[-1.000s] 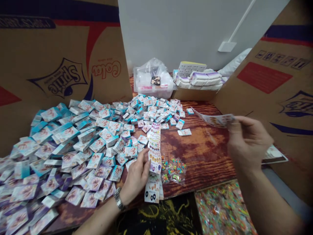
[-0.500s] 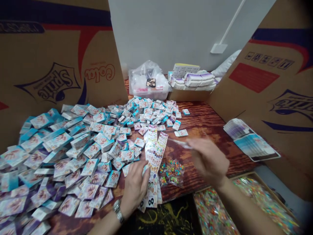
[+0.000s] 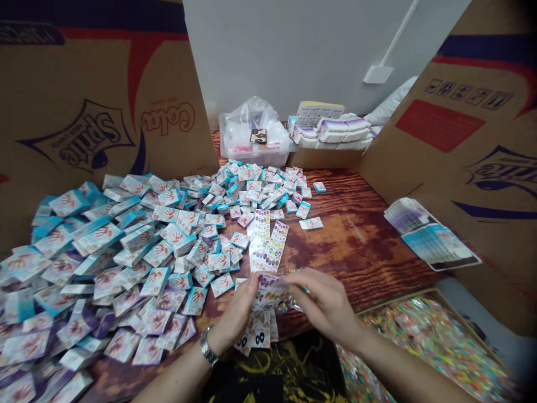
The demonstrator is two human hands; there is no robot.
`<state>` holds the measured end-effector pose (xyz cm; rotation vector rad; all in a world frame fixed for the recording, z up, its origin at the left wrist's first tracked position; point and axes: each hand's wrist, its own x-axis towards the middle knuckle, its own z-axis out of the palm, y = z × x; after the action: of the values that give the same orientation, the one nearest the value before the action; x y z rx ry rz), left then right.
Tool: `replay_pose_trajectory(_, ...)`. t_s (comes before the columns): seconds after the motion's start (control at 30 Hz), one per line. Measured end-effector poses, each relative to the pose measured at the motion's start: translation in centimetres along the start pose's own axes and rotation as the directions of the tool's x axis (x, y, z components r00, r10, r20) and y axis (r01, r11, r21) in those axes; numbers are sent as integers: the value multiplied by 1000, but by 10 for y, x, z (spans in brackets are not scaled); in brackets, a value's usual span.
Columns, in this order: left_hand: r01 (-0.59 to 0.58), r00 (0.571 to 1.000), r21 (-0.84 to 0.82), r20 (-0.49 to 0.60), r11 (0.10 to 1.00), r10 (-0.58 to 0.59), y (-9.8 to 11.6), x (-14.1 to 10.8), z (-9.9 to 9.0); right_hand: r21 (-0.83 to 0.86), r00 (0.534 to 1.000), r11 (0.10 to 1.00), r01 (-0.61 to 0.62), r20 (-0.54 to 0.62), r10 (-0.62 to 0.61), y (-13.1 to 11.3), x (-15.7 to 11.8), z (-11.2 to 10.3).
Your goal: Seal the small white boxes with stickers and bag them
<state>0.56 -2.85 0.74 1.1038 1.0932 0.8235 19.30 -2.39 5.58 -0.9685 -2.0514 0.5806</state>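
Note:
My left hand [image 3: 237, 316], a metal watch on its wrist, pinches the left edge of a small sheet of round stickers [image 3: 271, 290]. At that sheet's right edge are the closed fingertips of my right hand [image 3: 325, 302]. Beneath and beyond it, longer sticker sheets [image 3: 263, 240] with rows of coloured ovals lie overlapping on the table. Small clear bags of coloured pieces [image 3: 295, 302] show partly behind my right fingers. To the left spreads a large heap of small boxes [image 3: 168, 252] printed with a hand picture, some blue-edged, some purple-edged.
Flat folded boxes [image 3: 432, 238] are fanned at the right. An open carton [image 3: 436, 324] of bagged coloured pieces stands at the front right. At the back are a plastic-wrapped tub [image 3: 255, 140] and a carton of stacked packs [image 3: 344, 131]. Large cardboard boxes [image 3: 92, 101] flank both sides.
My right hand has come left and down from over the table, where it held a thin flat piece. Both hands now meet at the sticker sheet, which is lifted off the table.

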Motion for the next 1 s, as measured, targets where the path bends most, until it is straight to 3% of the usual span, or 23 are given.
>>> replay_pose_trajectory(0.13,-112,981,151,177,982,85,6,-10,1,-32,986,989,-147,-87,144,23,15,7)
replay_pose_trajectory(0.23,-105,985,112,149,988,87,6,-8,6,-67,981,985,-157,-128,147,28,19,12)
replay_pose_trajectory(0.3,0,991,-60,132,998,8,4,-5,9,-113,988,992,-60,-145,44,25,16,12)
replay_pose_trajectory(0.37,126,987,-270,134,955,-93,4,-2,10,-201,981,968,152,-91,-173,19,11,10)
replay_pose_trajectory(0.47,184,981,-450,142,874,-134,7,1,10,-368,910,835,409,93,-405,12,0,12)
replay_pose_trajectory(0.53,178,980,-479,169,860,-109,9,1,9,-450,894,775,444,165,-416,12,-7,16)
replay_pose_trajectory(0.63,170,978,-467,191,868,-89,9,2,9,-452,899,779,434,171,-402,18,-16,25)
replay_pose_trajectory(0.7,142,986,-447,146,883,-85,6,3,9,-374,926,847,378,145,-349,21,-19,29)
replay_pose_trajectory(0.8,72,996,-353,68,933,-51,-1,4,9,-157,990,982,103,115,-85,25,-17,29)
replay_pose_trajectory(0.9,9,994,-225,107,974,15,-2,7,9,-2,976,982,-191,103,190,27,-11,24)
replay_pose_trajectory(1.0,-88,987,-86,127,992,99,-1,14,13,1,959,964,-265,107,263,32,-5,15)
